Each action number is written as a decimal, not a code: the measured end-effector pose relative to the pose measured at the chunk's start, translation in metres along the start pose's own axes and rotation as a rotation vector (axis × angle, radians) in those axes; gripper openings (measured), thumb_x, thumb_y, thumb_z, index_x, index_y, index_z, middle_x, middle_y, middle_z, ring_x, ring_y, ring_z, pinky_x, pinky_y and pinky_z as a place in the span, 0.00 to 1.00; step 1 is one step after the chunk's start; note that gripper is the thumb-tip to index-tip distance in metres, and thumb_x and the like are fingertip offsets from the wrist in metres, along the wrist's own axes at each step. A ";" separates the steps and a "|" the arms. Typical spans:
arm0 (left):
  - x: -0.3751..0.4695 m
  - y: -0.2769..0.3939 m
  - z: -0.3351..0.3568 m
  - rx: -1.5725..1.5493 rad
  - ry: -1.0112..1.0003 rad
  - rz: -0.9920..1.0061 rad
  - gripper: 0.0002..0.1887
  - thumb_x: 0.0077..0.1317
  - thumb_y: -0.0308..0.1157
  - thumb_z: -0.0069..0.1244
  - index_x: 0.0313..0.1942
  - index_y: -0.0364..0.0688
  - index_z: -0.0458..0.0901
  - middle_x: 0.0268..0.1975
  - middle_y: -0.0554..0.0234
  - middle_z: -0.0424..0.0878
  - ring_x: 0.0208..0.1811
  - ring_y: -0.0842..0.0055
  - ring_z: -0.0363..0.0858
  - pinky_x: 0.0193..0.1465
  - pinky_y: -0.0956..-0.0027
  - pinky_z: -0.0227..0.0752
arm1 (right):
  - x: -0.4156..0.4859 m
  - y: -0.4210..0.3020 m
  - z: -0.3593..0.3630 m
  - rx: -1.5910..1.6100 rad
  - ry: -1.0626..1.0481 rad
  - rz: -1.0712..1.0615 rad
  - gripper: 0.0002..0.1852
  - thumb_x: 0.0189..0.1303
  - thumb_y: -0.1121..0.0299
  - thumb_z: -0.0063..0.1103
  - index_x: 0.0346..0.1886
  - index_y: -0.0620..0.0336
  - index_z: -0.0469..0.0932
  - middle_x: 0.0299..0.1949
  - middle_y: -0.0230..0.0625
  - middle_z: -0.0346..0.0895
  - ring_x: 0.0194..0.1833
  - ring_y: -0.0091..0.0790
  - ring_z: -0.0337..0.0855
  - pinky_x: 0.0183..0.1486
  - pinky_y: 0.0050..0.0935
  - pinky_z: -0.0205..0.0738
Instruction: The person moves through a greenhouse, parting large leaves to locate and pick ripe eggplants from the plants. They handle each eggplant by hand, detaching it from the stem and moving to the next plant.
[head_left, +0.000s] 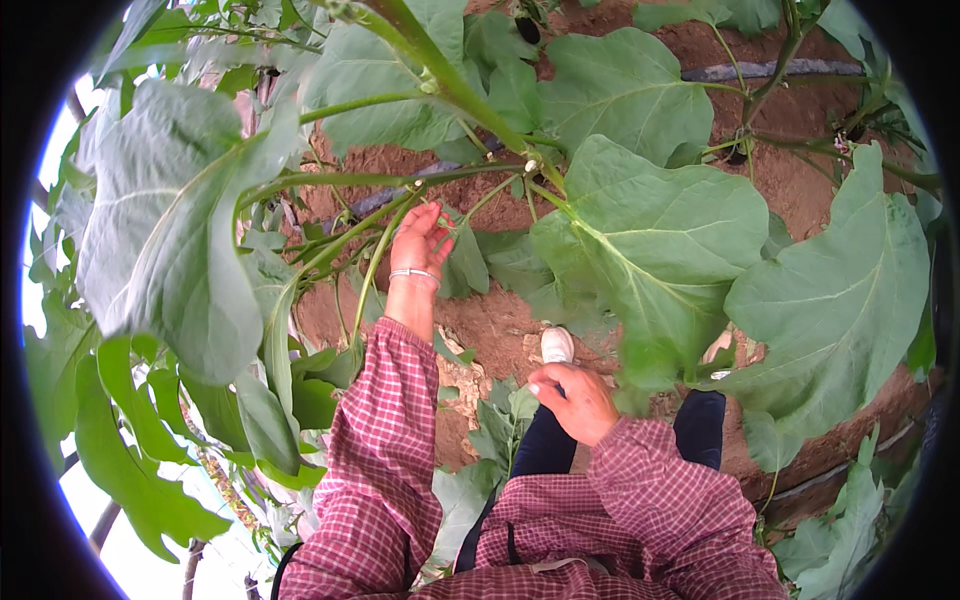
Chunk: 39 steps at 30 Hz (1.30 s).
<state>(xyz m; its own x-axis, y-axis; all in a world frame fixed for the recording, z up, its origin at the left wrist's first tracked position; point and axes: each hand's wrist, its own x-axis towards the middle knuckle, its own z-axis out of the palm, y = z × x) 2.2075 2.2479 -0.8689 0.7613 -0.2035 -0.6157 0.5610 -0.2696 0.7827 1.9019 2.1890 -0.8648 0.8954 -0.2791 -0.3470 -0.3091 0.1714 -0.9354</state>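
Observation:
My left hand (424, 241) reaches up among the stems of an eggplant plant, its fingers curled around a small green shoot (448, 223). Just above it runs a side branch (337, 179), which meets the thick main stem (469, 97) near a pale cut stub (531, 165). Lower down, in front of my body, my right hand (577, 401) hangs with its fingers bent and the thumb close to the index finger. Its palm faces away, so I cannot tell whether anything is inside. A broad eggplant leaf (660, 232) spreads above and to the right of this hand.
Large leaves crowd the left side (172, 217) and right side (840, 292). A dark drip hose (772, 70) crosses the reddish soil (795, 187). One dark eggplant fruit (528, 30) hangs at the top. My white shoe (557, 345) stands on the ground between plants.

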 end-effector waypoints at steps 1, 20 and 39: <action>-0.001 -0.001 0.001 -0.001 -0.002 0.012 0.07 0.64 0.40 0.56 0.40 0.53 0.78 0.36 0.75 0.82 0.41 0.76 0.79 0.44 0.64 0.70 | -0.010 -0.001 -0.002 -0.014 0.005 0.009 0.10 0.60 0.64 0.58 0.37 0.61 0.78 0.33 0.42 0.81 0.37 0.48 0.80 0.42 0.40 0.72; -0.360 -0.012 0.030 -0.023 -0.286 -0.053 0.27 0.66 0.27 0.52 0.65 0.40 0.65 0.59 0.56 0.76 0.54 0.73 0.77 0.55 0.69 0.72 | -0.157 -0.186 -0.107 -0.249 -0.001 -0.106 0.09 0.61 0.68 0.59 0.41 0.62 0.80 0.36 0.41 0.81 0.38 0.41 0.81 0.42 0.34 0.73; -0.363 0.116 0.010 0.628 -0.515 0.896 0.42 0.63 0.45 0.53 0.73 0.51 0.50 0.71 0.45 0.57 0.70 0.44 0.57 0.70 0.52 0.56 | -0.200 -0.386 -0.006 -0.666 -0.005 -0.370 0.12 0.62 0.68 0.59 0.47 0.63 0.79 0.46 0.45 0.81 0.50 0.46 0.80 0.53 0.36 0.73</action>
<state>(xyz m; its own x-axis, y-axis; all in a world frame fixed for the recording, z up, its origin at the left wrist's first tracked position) 1.9928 2.2812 -0.5557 0.4999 -0.8648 0.0468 -0.4639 -0.2217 0.8577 1.8397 2.1727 -0.4344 0.9793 -0.2026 -0.0043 -0.1153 -0.5395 -0.8341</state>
